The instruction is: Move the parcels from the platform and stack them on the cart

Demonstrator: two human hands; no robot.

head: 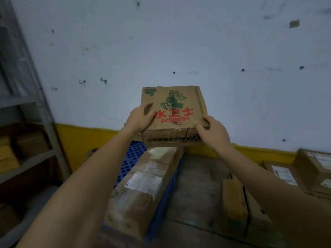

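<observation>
- Cardboard parcel [172,111] hangs between the hands; left hand [138,120] and right hand [212,130] each clasp a near corner.
- Corner-only grips may slip, dropping it onto the long parcel [143,185] beneath them.

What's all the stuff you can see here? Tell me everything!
printed box: one, brown with red and green print, held up before the wall
long parcel: one, brown, lying on the blue platform
blue platform: one, blue, under the long parcel
strapped parcel: one, brown with a black strap, lower right
labelled parcels: at least two, brown with white labels, far right
shelf rack: one, grey, left edge
left hand: one, grips the printed box's left side
right hand: one, grips the printed box's right corner
</observation>
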